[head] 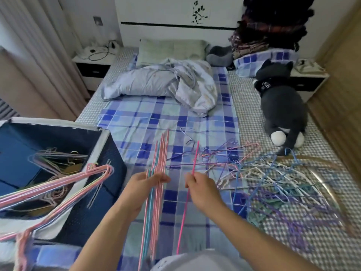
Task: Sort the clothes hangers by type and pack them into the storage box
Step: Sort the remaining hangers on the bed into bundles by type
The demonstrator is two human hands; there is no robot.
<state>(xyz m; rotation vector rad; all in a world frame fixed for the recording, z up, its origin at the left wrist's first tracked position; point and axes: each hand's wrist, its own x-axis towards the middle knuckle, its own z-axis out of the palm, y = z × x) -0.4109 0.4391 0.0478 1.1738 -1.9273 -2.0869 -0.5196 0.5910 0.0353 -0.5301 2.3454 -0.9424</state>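
On the bed's left edge stood the box [109, 153], open, with hangers [58, 161] lying inside and more hangers draped over its near rim. Beside it, the left hand [144, 184] gripped a bundle [158, 173] of pink and teal hangers, fingers curled round it. Just right, the right hand [201, 188] pinched a single pink hanger [187, 192] between thumb and fingers. Farther right, a tangled pile [273, 178] of hangers lay on the sheet [136, 122], with a plush cat [281, 106] beyond.

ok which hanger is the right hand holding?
The single hot-pink hanger, pinched alone by the right hand. The left hand grips a pink and teal bundle; the rest lie tangled.
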